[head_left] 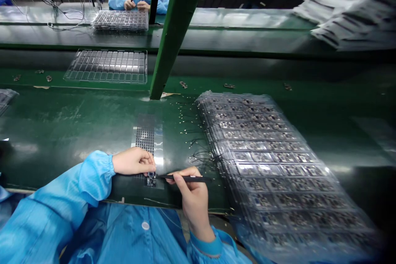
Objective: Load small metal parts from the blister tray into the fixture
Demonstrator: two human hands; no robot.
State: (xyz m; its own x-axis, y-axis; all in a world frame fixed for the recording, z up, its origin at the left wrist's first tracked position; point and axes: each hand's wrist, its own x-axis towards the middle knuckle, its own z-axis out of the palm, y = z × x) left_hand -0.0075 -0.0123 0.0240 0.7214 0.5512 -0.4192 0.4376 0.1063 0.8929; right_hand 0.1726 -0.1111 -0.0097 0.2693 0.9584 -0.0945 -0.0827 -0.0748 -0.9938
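a tray stack (216,144) lies right of the fingers (182,185). the right hand (195,199) closes around black tweezers (198,179); the left hand (132,161) pinches at the small board (151,180) below its fingertips, whether gripping i cannot tell. fine adjusting seems the step; next needs steadiness.

The left forearm (58,206) slants up rightward to the left hand (134,161), back upward, fingers curled and pinched at the tips, while the right hand (193,189) points up-left, wrist (201,229) bare, thumb and fingers closed in a pen-like grip, fingertips near the left's but apart.
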